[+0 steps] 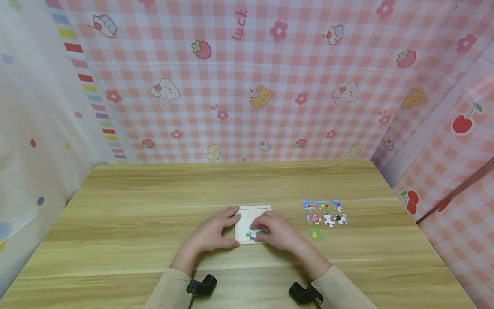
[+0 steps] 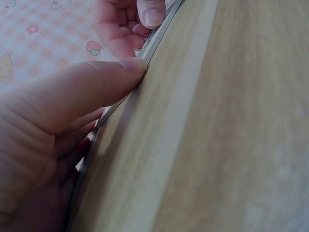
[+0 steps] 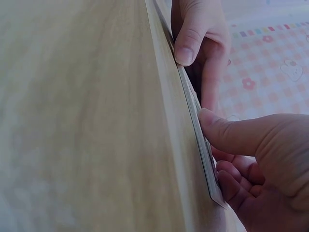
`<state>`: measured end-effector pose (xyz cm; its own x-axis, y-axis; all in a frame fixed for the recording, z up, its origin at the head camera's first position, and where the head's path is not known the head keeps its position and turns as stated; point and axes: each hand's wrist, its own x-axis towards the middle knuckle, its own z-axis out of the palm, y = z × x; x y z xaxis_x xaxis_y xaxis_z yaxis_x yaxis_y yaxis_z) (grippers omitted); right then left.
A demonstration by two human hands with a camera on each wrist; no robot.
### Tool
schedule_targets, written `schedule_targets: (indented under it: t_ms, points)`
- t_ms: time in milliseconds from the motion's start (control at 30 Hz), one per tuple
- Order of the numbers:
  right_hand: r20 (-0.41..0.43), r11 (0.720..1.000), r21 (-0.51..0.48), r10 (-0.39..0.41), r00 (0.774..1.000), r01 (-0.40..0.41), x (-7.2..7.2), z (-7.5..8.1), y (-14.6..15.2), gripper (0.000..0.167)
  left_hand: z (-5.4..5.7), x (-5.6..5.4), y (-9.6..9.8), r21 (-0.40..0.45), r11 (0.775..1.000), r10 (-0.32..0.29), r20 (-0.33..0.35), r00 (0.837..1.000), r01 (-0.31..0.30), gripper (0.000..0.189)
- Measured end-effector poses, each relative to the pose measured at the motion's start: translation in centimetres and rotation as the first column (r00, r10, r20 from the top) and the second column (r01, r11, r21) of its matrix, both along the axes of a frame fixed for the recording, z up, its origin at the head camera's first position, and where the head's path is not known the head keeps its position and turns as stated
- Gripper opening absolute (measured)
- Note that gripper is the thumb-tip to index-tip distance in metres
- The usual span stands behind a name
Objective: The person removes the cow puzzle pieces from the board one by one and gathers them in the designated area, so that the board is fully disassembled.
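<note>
A shallow wooden puzzle tray (image 1: 247,214) lies flat on the table in the head view. My left hand (image 1: 212,231) steadies its left side, thumb at the near corner and fingers along the far part. Over the tray's near right part, my right hand (image 1: 279,231) has its thumb and curled fingers around a puzzle piece, mostly hidden beneath them. Beside those fingertips, a green and white puzzle piece (image 1: 251,234) shows inside the tray. The right wrist view shows the right thumb (image 3: 222,130) against the tray's near edge (image 3: 200,140); the piece is hidden there.
Several loose picture puzzle pieces (image 1: 329,220) lie in rough rows to the right of the tray. The wooden table (image 1: 135,206) ends at a pink checked curtain (image 1: 231,86) at the back. A black wrist camera (image 1: 202,285) is strapped on each forearm.
</note>
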<state>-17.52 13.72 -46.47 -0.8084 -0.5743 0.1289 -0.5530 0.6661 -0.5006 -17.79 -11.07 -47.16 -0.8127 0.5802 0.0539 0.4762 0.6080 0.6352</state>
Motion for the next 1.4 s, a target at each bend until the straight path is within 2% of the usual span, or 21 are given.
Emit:
schedule_targets:
  t_ms: [367,1033,1400]
  points:
    - [0.012,1.000,0.019,-0.016,1.000,0.016,-0.01,0.13,-0.29,0.023,-0.09,-0.05,0.04,-0.005,1.000,-0.008,-0.015,1.000,0.007,0.077]
    - [0.004,1.000,-0.001,-0.018,1.000,0.018,0.14,0.00,-0.26,0.022,-0.27,-0.06,-0.08,-0.002,1.000,-0.008,-0.028,1.000,0.008,0.077]
    - [0.015,0.997,-0.068,-0.017,1.000,0.018,0.38,0.00,-0.14,0.019,-0.12,-0.08,-0.04,-0.001,1.000,-0.001,-0.012,1.000,0.001,0.077]
